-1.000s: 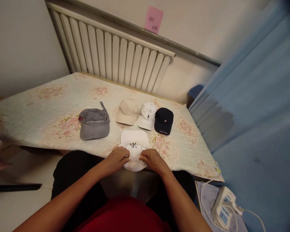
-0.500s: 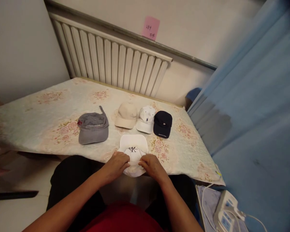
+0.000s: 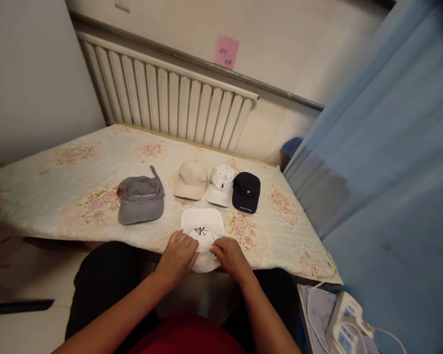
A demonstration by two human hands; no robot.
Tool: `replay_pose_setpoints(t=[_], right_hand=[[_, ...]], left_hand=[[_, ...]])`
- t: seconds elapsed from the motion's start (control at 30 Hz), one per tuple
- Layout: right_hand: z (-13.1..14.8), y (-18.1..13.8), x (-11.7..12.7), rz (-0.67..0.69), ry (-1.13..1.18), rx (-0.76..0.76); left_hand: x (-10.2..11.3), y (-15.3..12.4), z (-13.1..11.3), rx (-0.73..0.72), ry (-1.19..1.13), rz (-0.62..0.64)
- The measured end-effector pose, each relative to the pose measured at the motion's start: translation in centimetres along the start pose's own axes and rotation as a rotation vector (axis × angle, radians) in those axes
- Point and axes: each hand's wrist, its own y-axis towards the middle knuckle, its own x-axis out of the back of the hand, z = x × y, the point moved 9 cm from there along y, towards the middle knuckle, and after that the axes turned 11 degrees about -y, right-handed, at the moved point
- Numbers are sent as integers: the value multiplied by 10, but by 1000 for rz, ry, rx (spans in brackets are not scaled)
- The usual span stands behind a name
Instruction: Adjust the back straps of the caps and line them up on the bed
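A white baseball cap with a black letter logo lies at the table's near edge, its brim pointing away from me. My left hand grips the left side of its crown with the fingers curled in. On the right side my right hand pinches the crown between thumb and fingers. Beyond it stand a beige cap, a white cap with a small dark emblem and a black cap, side by side. A grey cap with its strap sticking up sits to the left.
The caps rest on a table with a flowered cloth. A white radiator runs along the wall behind, under a pink note. A blue curtain hangs on the right, above a power strip with cables.
The view has shifted slightly. Both hands stay on the white cap; the left fingers have moved a little further up its side. The other caps have not moved.
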Motion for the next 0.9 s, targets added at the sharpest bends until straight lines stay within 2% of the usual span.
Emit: replay_pose_setpoints(t=[0.17, 0.47, 0.9], right_hand=[[0, 0, -1, -17, 3, 16], [2, 1, -4, -13, 1, 8], [4, -3, -4, -18, 34, -5]], left_hand=[[-2, 0, -7, -56, 97, -5], [-8, -4, -7, -121, 98, 17], [-13, -10, -1, -88, 15, 29]])
